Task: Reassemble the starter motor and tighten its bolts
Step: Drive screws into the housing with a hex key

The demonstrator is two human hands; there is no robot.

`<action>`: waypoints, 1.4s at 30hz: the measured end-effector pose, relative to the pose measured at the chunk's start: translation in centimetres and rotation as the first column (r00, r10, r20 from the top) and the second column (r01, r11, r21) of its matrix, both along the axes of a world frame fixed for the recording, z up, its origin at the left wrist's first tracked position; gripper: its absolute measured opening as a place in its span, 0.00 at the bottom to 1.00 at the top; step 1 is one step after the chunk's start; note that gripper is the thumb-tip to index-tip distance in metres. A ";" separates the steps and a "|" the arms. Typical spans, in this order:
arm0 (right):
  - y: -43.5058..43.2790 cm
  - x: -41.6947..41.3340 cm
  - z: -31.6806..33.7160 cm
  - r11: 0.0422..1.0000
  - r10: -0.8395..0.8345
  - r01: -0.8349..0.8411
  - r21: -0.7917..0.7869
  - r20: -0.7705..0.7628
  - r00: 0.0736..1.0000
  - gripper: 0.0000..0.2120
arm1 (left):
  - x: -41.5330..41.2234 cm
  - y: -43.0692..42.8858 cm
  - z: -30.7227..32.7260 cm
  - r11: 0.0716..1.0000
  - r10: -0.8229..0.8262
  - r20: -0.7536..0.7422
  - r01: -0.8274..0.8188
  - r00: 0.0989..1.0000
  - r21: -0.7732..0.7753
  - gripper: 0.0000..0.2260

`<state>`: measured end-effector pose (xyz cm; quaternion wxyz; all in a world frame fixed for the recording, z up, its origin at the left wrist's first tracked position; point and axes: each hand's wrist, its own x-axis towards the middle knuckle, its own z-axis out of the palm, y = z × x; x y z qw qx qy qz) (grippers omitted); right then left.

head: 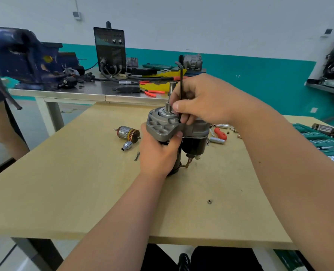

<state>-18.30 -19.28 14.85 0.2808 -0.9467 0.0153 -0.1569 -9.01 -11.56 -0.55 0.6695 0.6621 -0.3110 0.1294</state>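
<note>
Fingers [181,106] of R hand [205,100] pinch black L-shaped hex key [181,79], shaft vertical, tip down on grey cast-metal starter motor [159,127] mid-frame; L hand [158,155] grips motor just below.

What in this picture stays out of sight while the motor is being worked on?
- Head view: the hex key tip and what it engages, hidden behind the right hand.
- Head view: starter motor lower body, covered by the left hand.
- Head view: socket set, cut by the right edge.

Bare forearms [123,222]; dk trousers [224,259], blk shoe [184,261].
</note>
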 end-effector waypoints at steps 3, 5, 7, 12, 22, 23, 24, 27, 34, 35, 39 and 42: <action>-0.6 -0.4 -0.1 0.999 0.000 0.000 0.047 0.012 1.000 0.03 | -0.1 -0.2 -0.1 1.000 -0.023 0.029 0.023 0.999 0.009 0.33; -0.8 -0.6 -0.7 0.998 -0.043 0.040 0.055 0.070 0.997 0.03 | -0.2 -0.4 -0.2 1.000 -0.027 0.038 0.027 0.999 0.012 0.34; -1.1 -0.8 -1.5 0.993 -0.095 0.084 0.078 0.140 0.986 0.06 | -0.2 -0.3 -0.3 1.000 -0.021 0.040 0.021 0.999 0.004 0.34; -1.5 -1.0 -3.1 0.978 -0.208 0.193 0.083 0.260 0.943 0.10 | -0.4 -0.1 -0.2 0.999 -0.029 0.048 0.029 0.998 0.017 0.36; -0.5 -1.2 -4.8 0.963 -0.269 0.256 0.086 0.377 0.886 0.12 | -0.3 0.1 -1.0 0.997 -0.059 -0.004 0.059 0.998 -0.053 0.34; -0.2 -1.0 -4.9 0.961 -0.275 0.266 0.079 0.392 0.878 0.12 | -0.3 0.2 -1.1 0.996 -0.063 -0.011 0.062 0.998 -0.068 0.33; 0.1 -0.9 -5.0 0.957 -0.285 0.279 0.076 0.409 0.867 0.12 | -0.5 0.3 -1.1 0.994 -0.067 -0.017 0.065 0.998 -0.083 0.33; 1.1 -0.4 -5.1 0.957 -0.281 0.282 0.064 0.426 0.860 0.13 | -0.6 0.6 -1.0 0.995 -0.038 -0.038 0.034 0.999 -0.095 0.33; 2.0 1.1 -2.9 0.981 -0.157 0.185 -0.064 0.306 0.939 0.09 | -0.2 1.4 -0.2 0.995 0.029 -0.139 -0.042 0.990 -0.090 0.38; 1.9 1.2 -2.9 0.984 -0.142 0.167 -0.060 0.299 0.944 0.07 | -0.2 1.4 -0.2 0.994 0.032 -0.141 -0.046 0.989 -0.098 0.38; 1.7 1.0 -3.1 0.989 -0.114 0.133 -0.058 0.253 0.961 0.08 | -0.3 1.5 0.0 0.994 0.048 -0.130 -0.060 0.990 -0.090 0.32; 1.9 0.5 -2.2 0.994 -0.085 0.094 -0.058 0.149 0.985 0.07 | -0.3 1.6 0.0 0.994 0.033 -0.097 -0.043 0.995 -0.097 0.31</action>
